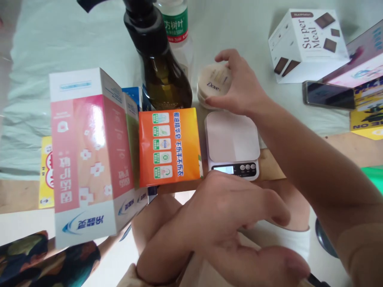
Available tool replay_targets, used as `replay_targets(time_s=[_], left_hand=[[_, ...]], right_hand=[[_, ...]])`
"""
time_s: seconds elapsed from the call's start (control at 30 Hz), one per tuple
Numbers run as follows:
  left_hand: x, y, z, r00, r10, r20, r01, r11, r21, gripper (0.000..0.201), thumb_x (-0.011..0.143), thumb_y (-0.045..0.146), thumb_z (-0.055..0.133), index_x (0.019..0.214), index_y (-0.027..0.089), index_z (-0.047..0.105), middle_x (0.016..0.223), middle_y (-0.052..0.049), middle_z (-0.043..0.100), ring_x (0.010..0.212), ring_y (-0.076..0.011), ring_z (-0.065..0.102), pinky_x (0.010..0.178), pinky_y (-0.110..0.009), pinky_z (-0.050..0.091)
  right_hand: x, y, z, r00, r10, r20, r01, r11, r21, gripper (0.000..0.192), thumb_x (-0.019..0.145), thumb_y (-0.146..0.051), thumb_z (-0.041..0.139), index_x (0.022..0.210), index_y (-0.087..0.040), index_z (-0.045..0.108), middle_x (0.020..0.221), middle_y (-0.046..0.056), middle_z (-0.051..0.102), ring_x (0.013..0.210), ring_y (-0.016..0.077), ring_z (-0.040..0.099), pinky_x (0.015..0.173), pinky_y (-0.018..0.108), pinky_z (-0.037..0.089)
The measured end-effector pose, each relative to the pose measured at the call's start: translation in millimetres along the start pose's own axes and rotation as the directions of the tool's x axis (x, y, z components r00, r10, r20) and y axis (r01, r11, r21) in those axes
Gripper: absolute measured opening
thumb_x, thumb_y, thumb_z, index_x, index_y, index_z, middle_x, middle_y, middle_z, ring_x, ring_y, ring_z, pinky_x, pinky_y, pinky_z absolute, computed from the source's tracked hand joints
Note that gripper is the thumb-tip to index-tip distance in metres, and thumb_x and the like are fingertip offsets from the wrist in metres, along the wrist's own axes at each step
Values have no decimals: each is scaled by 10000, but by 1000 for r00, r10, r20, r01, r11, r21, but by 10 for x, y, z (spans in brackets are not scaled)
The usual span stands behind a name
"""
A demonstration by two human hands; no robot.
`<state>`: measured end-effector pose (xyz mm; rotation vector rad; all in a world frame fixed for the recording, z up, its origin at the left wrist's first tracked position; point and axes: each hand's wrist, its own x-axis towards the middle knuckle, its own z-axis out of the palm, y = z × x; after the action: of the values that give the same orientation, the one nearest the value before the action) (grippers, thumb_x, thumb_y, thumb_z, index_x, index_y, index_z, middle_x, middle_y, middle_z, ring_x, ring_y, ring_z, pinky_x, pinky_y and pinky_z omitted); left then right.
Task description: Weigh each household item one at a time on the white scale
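Note:
My right hand (242, 85) reaches across the white kitchen scale (231, 139) and closes around a round cream Dove jar (212, 81) standing just behind it, thumb on the near side and fingers over the far side. The scale's platform is bare. My left hand (221, 211) hovers low in front of the scale with its fingers curled; a small dark tip (317, 281) shows at the bottom edge near it, and I cannot tell whether the hand holds it.
An orange soap pack (169, 145) stands left of the scale. A tall pink-and-white box (89, 151) rises at the left. Behind are a dark pump bottle (161, 67) and a clear bottle (176, 24). A Super Meal box (308, 44), a phone (327, 95) and colourful boxes (366, 95) lie right.

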<state>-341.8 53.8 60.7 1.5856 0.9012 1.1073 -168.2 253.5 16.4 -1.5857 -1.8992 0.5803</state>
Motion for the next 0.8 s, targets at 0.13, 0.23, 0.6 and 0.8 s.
replay_targets(time_s=[0.13, 0.23, 0.6, 0.8], left_hand=[[77, -71, -1, 989, 121, 83, -110, 985, -134, 477, 1121, 592, 493, 840, 236, 640, 522, 56, 515, 524, -99, 588, 614, -277, 499], [136, -98, 28, 996, 75, 47, -66, 983, -171, 520, 1086, 633, 542, 800, 210, 642, 544, 63, 487, 495, -59, 513, 571, -252, 414], [271, -168, 277, 913, 207, 351, -150, 971, -185, 431, 1053, 518, 596, 784, 182, 609, 572, 67, 516, 497, -56, 434, 513, -223, 305], [289, -198, 975, 830, 157, 535, -133, 988, -84, 262, 946, 310, 575, 718, 182, 561, 620, 35, 612, 546, -77, 500, 542, -217, 360]], right_hand=[[56, 28, 50, 1000, -11, 18, 11, 1000, 0, 675, 660, -274, 926, 1228, -327, 565, 1397, 19, 676, 1358, 282, 642, 1167, 519, 607], [64, -25, 66, 998, 25, 65, -25, 1000, -12, 760, 671, -298, 946, 1323, -303, 556, 1425, 58, 648, 1410, 271, 610, 1257, 507, 561], [-1501, 686, -663, 872, 118, -475, -17, 977, 211, 640, 856, -816, 561, 1342, -401, 537, 1501, 68, 591, 1406, 283, 665, 1186, 525, 608], [-2913, 1589, -1501, 617, 367, -697, -277, 929, 244, 535, 686, -702, 708, 1093, -379, 578, 1237, 110, 628, 1143, 372, 717, 898, 606, 605]])
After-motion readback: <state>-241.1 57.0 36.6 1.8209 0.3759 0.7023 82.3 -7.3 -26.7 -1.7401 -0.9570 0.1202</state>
